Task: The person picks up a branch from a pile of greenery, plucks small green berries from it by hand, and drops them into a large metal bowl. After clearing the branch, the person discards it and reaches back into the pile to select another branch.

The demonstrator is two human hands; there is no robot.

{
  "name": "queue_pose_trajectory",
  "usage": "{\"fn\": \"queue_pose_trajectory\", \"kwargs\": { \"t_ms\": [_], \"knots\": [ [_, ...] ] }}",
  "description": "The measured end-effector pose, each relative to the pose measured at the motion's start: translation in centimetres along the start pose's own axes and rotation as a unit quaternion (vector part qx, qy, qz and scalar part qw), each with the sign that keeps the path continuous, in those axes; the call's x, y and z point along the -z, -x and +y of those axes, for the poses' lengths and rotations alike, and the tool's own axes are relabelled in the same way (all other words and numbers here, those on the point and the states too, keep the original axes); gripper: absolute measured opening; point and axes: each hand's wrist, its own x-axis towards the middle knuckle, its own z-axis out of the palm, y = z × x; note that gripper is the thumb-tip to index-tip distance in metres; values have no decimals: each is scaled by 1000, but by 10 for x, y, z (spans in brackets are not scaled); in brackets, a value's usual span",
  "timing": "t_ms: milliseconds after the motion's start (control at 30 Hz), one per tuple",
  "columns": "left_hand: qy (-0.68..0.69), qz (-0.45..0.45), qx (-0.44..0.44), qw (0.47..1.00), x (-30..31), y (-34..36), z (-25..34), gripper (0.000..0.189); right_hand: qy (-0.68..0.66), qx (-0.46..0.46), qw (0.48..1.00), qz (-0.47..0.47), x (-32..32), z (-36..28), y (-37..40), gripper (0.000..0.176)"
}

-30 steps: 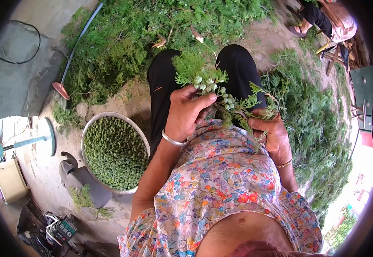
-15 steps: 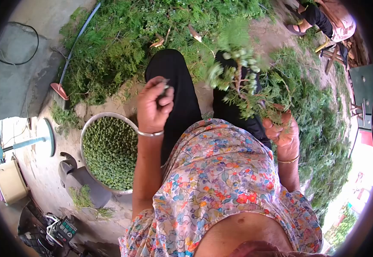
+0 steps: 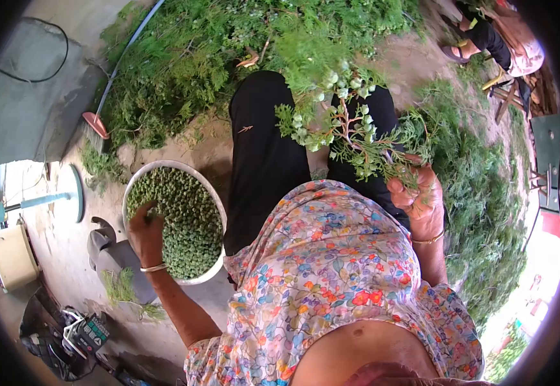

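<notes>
My left hand [image 3: 146,235] is over the left part of a round, pale-rimmed basin [image 3: 223,222] heaped with small green cones [image 3: 193,219]. Its fingers are curled toward the heap, and what lies inside them is hidden. In front of my right knee, my right hand [image 3: 418,193] is closed around the stem end of a conifer branch [image 3: 347,125]. The branch points up and away from me, with clusters of pale green cones [image 3: 360,119] among its leafy sprays.
Cut conifer greenery [image 3: 183,83] is piled ahead, with another heap [image 3: 479,193] to the right. A broom [image 3: 96,128] leans at the left, beyond a grey object [image 3: 122,267] and a fan [image 3: 71,202]. Another person [image 3: 512,38] sits at the far right.
My left hand has moved left and down from in front of my left knee to over the basin. The branch in my right hand has shifted slightly left and looks less blurred.
</notes>
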Motion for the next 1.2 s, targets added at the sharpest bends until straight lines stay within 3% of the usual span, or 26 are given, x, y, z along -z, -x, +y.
{"fn": "queue_pose_trajectory", "kwargs": {
  "t_ms": [33,67,133,200,233,267,367,433,467,500,533,600,667,733,800,933,1067,1133,1200],
  "knots": [
    [-205,30,-108,972,10,0,-20,28,1,-4,1000,-3,-3,0,-2,29],
    [-399,56,-209,891,17,3,-32,35,30,-8,999,14,-9,1,-4,27],
    [-422,69,-190,884,19,15,-23,44,60,-12,998,32,-16,1,-7,26],
    [-387,126,-64,911,16,21,-12,35,17,-45,999,0,-19,2,-8,25],
    [-407,176,-126,887,22,14,-32,28,16,-46,999,1,-22,2,-9,25],
    [-407,175,-126,888,24,11,-35,28,-2,-62,998,-19,-26,2,-9,23],
    [-346,191,-57,917,16,2,-28,21,-29,-75,995,-51,-33,7,-9,19],
    [-112,196,27,974,-9,6,-2,15,-40,-74,994,-63,-37,10,-9,17],
    [-113,197,27,974,-21,11,9,15,-20,-65,996,-52,-40,11,-8,15],
    [114,112,29,987,-37,18,19,13,-1,-56,998,-40,-42,12,-7,14],
    [334,19,29,942,-54,24,28,12,-1,-56,998,-40,-46,13,-5,14],
    [412,-87,44,906,-92,32,45,10,0,-31,1000,0,-56,16,0,13],
    [385,-212,57,897,-127,45,79,12,2,-30,999,14,-63,18,2,13],
    [369,-300,-7,880,-161,43,90,19,5,-28,999,29,-61,17,3,13],
    [390,-327,4,861,-184,43,111,16,28,-69,997,-24,-53,16,1,13],
    [420,-374,16,827,-207,43,127,15,34,-37,999,6,-63,18,7,12],
    [390,-319,32,863,-203,41,126,7,1,-66,998,9,-44,17,6,16],
    [287,-216,-8,933,-198,36,122,9,-33,-89,995,9,-37,15,7,23],
    [372,-142,5,918,-189,19,108,10,-64,-75,995,-7,-33,13,9,21]
  ]
}}
